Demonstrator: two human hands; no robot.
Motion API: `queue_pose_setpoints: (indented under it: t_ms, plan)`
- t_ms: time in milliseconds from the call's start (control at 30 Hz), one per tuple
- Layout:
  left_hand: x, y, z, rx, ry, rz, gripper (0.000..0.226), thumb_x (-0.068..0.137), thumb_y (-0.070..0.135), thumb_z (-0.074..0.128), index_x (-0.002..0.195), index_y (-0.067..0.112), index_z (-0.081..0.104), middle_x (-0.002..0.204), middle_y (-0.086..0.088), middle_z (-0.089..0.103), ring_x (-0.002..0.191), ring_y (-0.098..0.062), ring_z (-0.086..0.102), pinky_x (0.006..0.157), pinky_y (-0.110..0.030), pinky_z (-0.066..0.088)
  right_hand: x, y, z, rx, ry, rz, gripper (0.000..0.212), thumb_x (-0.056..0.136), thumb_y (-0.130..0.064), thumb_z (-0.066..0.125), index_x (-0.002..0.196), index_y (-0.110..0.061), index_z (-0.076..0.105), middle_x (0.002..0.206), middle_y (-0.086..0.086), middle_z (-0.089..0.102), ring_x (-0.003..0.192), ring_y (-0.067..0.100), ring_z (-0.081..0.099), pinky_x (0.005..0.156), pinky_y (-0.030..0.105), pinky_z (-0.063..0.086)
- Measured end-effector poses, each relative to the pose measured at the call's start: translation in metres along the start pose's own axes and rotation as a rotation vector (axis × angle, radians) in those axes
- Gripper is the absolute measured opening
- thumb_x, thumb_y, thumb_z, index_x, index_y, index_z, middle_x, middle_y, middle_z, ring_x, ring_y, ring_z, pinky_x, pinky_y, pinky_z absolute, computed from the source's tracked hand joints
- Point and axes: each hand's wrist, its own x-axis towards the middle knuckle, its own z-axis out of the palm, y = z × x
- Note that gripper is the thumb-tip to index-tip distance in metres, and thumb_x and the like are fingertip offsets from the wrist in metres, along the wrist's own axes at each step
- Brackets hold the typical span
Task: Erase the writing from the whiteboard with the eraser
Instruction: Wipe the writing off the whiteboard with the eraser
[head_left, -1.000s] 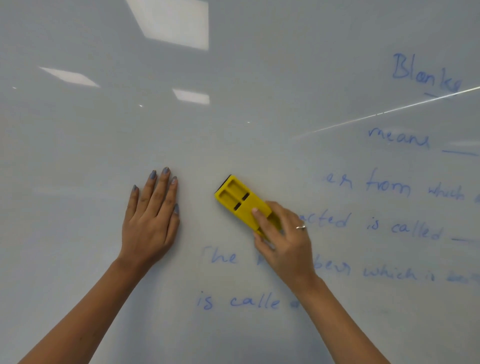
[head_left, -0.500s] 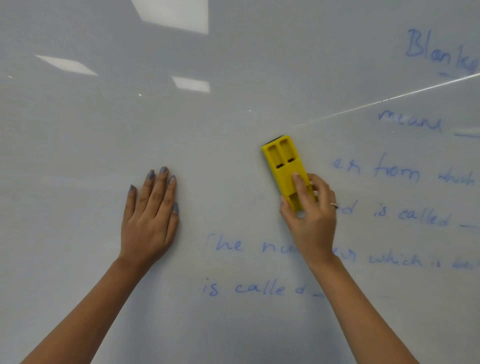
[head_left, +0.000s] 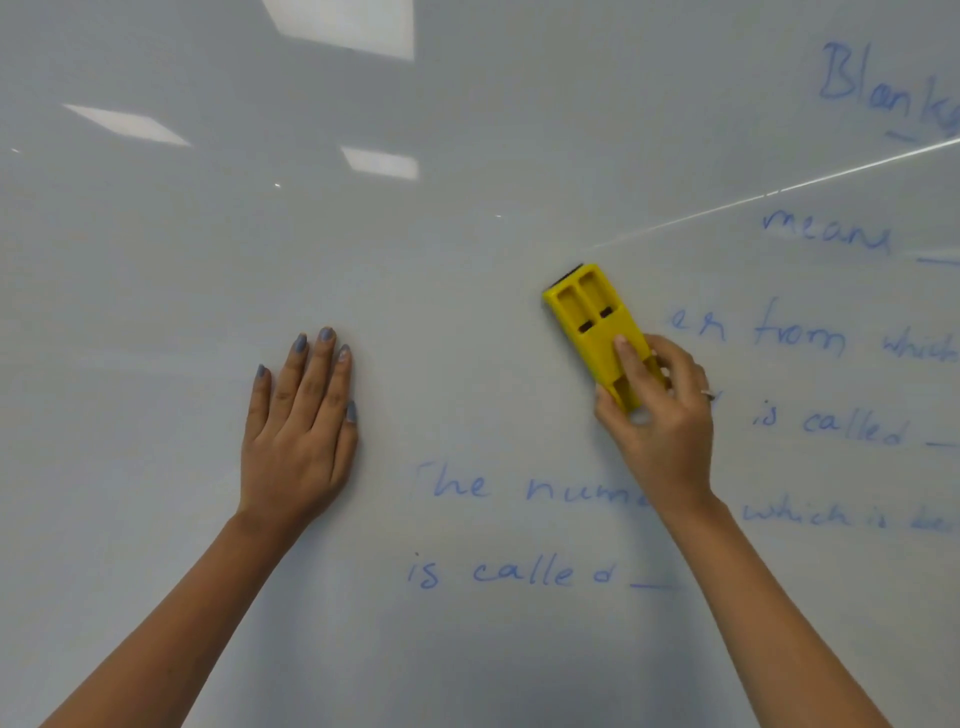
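Right hand (head_left: 660, 421) around eraser (head_left: 589, 317)

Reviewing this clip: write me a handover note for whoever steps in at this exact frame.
Left hand: flat on the whiteboard, fingers straight, holding nothing.
Right hand: grips the lower end of the yellow eraser, which lies against the board, tilted up-left.
Done: the board's left and top-middle show no writing.
Left: blue writing to the right of and below the eraser, including "Blank", "means", "from which", "is called" and "The num... which is".
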Motion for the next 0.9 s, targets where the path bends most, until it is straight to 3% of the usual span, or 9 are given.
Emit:
queue_pose_setpoints:
  t_ms: [100,300,433,600,700,800,900]
  plan:
    - [0.0,0.0,0.0,-0.003,0.001,-0.002,0.052,0.103,0.02,0.034,0.153,0.005,0.03,0.161,-0.014,0.026,0.15,-0.03,0.022,0.12,-0.053,0.02,0.015,-0.018,0.012,0.057,0.025,0.039,0.048,0.079,-0.014,0.073,0.126,-0.012,0.062,0.118,0.019,0.058,0.097,0.034,0.054,0.081,0.046,0.05]
    - [0.0,0.001,-0.001,-0.006,0.009,0.0,0.051,0.103,0.019,0.034,0.152,0.005,0.032,0.16,-0.014,0.027,0.149,-0.031,0.025,0.119,-0.053,0.023,-0.021,-0.073,0.036,0.105,-0.138,-0.216,0.046,0.079,-0.017,0.07,0.125,-0.02,0.063,0.119,0.014,0.062,0.096,0.032,0.059,0.079,0.039,0.048]
    - [0.001,0.0,-0.002,-0.008,0.01,-0.003,0.051,0.103,0.018,0.035,0.152,0.005,0.032,0.16,-0.013,0.027,0.149,-0.03,0.024,0.118,-0.053,0.023,-0.052,-0.055,0.022,0.061,-0.243,-0.336,0.049,0.081,-0.019,0.067,0.127,-0.027,0.055,0.119,0.011,0.062,0.1,0.027,0.06,0.076,0.036,0.046]
    - [0.0,0.001,-0.001,0.011,0.009,-0.004,0.051,0.103,0.019,0.035,0.153,0.006,0.031,0.16,-0.013,0.027,0.149,-0.03,0.024,0.119,-0.053,0.023,-0.035,-0.01,0.002,0.015,-0.074,-0.124,0.047,0.079,-0.013,0.07,0.125,-0.018,0.062,0.118,0.017,0.061,0.098,0.032,0.058,0.082,0.044,0.051]
    - [0.001,0.001,-0.002,0.003,-0.003,-0.011,0.05,0.104,0.019,0.034,0.152,0.005,0.033,0.16,-0.014,0.027,0.149,-0.03,0.023,0.119,-0.053,0.023,-0.013,-0.01,0.006,0.021,-0.01,-0.006,0.046,0.08,-0.014,0.072,0.125,-0.013,0.063,0.118,0.017,0.06,0.098,0.03,0.055,0.084,0.042,0.05]
    - [0.002,0.001,-0.004,-0.028,-0.016,-0.014,0.049,0.103,0.017,0.035,0.15,0.004,0.036,0.159,-0.015,0.029,0.149,-0.031,0.024,0.119,-0.053,0.023,-0.007,-0.034,0.018,0.06,-0.029,-0.029,0.046,0.081,-0.016,0.073,0.126,-0.014,0.062,0.119,0.017,0.059,0.097,0.031,0.055,0.086,0.039,0.046]
    - [-0.008,0.0,-0.009,-0.02,-0.035,-0.028,0.049,0.101,0.016,0.037,0.149,0.003,0.038,0.158,-0.017,0.03,0.148,-0.032,0.026,0.119,-0.052,0.024,-0.025,-0.065,0.03,0.1,-0.135,-0.181,0.045,0.084,-0.018,0.067,0.128,-0.02,0.059,0.12,0.014,0.06,0.096,0.033,0.058,0.081,0.039,0.047]
